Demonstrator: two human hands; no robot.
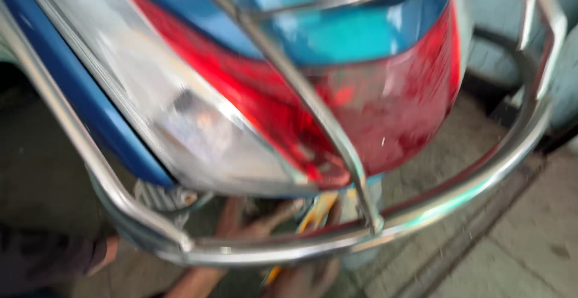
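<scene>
Head view, strongly blurred by motion, of the rear of a blue scooter. Below the tail lamp, a yellow-handled tool lies among what appear to be forearms and a hand reaching under the bodywork; which of the person's hands this is, and whether it is open or closed on the tool, cannot be told. A dark sleeve enters at lower left, its hand hidden. The work appears to be in progress beneath the lamp, since every visible part is in place; nothing more of its stage can be read. The tail lamp cluster is glossy moulded plastic, with a red curved lens at centre and a clear, silvery-backed lens on the left. Glossy blue body panels sit above it. A bent chrome tube guard rail, round in section and mirror-bright, loops around the lamp. The floor is rough grey concrete with a joint line.
</scene>
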